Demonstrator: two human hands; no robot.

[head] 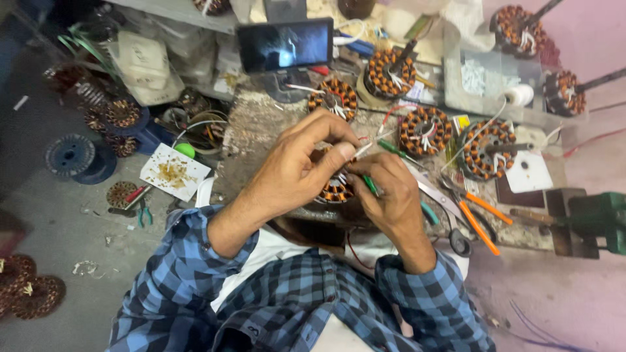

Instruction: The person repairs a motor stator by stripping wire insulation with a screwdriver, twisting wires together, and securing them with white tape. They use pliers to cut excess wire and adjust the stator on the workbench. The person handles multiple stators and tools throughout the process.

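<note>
We look down from head height at a cluttered repair tabletop [261,130], our two arms in a blue checked shirt reaching in from the bottom.

Our left hand [293,173] sits centre frame, its fingers [336,133] pinched narrow on thin white wire leads [362,148] just above a copper-wound stator [336,189], which lies on the tabletop directly under both hands and is mostly hidden by them.

Our right hand [388,195] is touching the stator's right side, fingers curled shut round a green-handled tool [370,186]; the tool's tip is hidden, so we can't tell what kind it is.

Just right of the hands lie scissors w/ orange handles [479,218]. Behind the hands, approx. five more copper-wound stators are scattered on the tabletop; one [424,130] is near the right hand. A small dark screen [285,44] stands at the back, centre. A white thread spool [520,95] sits far right. At left, on the grey floor [52,221], a white card w/ brown scraps [175,171] and a dark empty wire reel [70,156].
</note>
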